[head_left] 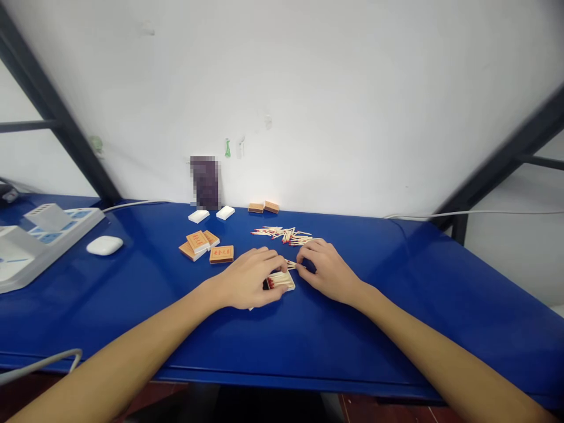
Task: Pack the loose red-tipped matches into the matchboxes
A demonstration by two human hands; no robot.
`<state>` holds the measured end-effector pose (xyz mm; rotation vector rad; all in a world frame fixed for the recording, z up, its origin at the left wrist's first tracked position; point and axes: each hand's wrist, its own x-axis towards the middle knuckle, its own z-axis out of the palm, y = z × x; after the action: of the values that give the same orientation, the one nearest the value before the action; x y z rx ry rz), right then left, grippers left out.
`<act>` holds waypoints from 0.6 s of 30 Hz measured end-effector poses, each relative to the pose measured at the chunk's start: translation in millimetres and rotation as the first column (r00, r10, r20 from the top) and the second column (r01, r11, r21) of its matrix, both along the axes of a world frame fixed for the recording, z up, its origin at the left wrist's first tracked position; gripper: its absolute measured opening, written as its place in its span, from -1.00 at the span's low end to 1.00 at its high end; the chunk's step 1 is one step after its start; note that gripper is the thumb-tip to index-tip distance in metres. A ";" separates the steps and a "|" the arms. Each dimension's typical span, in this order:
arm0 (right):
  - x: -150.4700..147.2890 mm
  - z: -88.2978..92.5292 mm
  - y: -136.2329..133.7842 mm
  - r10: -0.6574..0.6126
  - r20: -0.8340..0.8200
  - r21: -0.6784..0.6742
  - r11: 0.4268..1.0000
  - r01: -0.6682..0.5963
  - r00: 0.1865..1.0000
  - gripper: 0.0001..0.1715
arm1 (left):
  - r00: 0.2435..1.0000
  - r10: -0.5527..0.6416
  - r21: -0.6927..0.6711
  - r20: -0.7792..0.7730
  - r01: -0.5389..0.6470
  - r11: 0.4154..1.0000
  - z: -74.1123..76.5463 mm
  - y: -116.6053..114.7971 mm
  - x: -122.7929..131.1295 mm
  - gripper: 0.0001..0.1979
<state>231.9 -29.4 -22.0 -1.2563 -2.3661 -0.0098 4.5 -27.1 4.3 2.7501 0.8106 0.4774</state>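
My left hand (247,279) rests on the blue table (396,305) with its fingers curled around an open matchbox tray (282,282) filled with red-tipped matches. My right hand (328,267) sits just right of the tray, its fingertips pinched on a match or two (291,264) at the tray's upper edge. A loose pile of matches (284,234) lies just beyond both hands.
Orange matchboxes (205,245) lie left of my hands, two more (263,207) by the wall, next to two white trays (211,214). A white earbud case (104,245) and a white power strip (30,241) sit at the far left. A cable runs along the wall.
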 end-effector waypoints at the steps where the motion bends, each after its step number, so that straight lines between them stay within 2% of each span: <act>1: 0.1 -0.2 0.2 -0.003 0.003 -0.003 1.000 0.003 1.000 -0.92 | 1.000 -0.006 0.026 -0.013 0.007 1.000 -0.3 -0.6 -0.1 -0.74; 7: -0.2 1.0 -0.9 0.004 0.040 0.001 1.000 -0.004 0.999 -0.88 | 1.000 -0.017 0.093 0.019 0.015 0.996 -0.6 0.0 -2.8 -0.60; 12: -0.2 2.4 -2.0 0.006 0.055 0.003 1.000 -0.006 0.998 -0.87 | 0.999 0.031 0.048 0.023 -0.032 0.998 -1.9 6.2 -7.4 -0.63; 18: 0.4 4.3 -2.0 0.001 0.043 0.018 1.000 -0.002 0.999 -0.80 | 1.000 -0.023 0.022 0.003 0.023 0.999 -3.3 6.2 -7.8 -0.55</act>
<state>232.3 -31.4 -17.7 -1.2582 -2.3977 -0.0585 -3.3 -21.0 1.0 2.7754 0.7760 0.4890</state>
